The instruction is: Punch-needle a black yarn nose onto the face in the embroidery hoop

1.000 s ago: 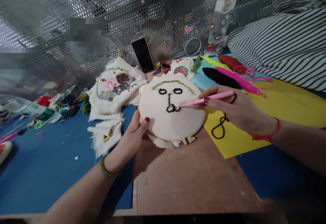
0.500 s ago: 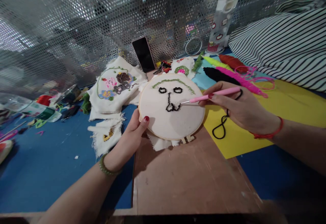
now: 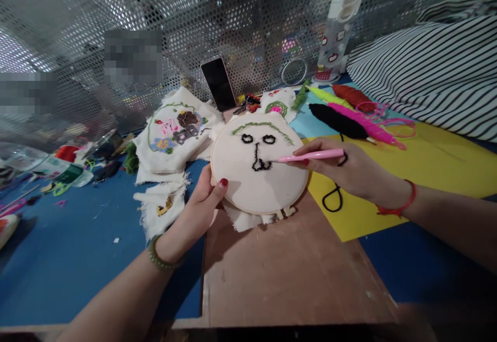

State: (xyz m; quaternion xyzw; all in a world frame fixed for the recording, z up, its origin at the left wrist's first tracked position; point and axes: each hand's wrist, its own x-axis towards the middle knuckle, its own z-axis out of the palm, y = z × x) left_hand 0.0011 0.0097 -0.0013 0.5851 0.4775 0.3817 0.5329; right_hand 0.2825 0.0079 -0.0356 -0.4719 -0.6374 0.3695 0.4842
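My left hand (image 3: 205, 197) grips the lower left rim of a round embroidery hoop (image 3: 248, 191), thumb on top and the other fingers hidden beneath. White cloth is stretched in the hoop, bearing black yarn outlines of two eyes, a nose line and a mouth, with a green yarn arc above. In my right hand (image 3: 341, 171) is a pink punch needle (image 3: 310, 156), held like a pen. Its metal tip meets the cloth at the right of the black mouth. A black yarn (image 3: 333, 199) trails from the tool's back end and loops on the yellow sheet.
Embroidered cloths (image 3: 174, 129) lie left of the hoop. A phone (image 3: 218, 84) leans against the perforated metal screen. Yarn bundles (image 3: 337, 119), a clear bottle (image 3: 336, 36) and striped fabric (image 3: 430, 67) are at the right. A plastic bottle (image 3: 50, 163) lies among scraps at far left.
My right hand and the punch needle have shifted slightly left, and the tool lies flatter, with its tip a little closer to the mouth's middle. My left hand keeps its hold.
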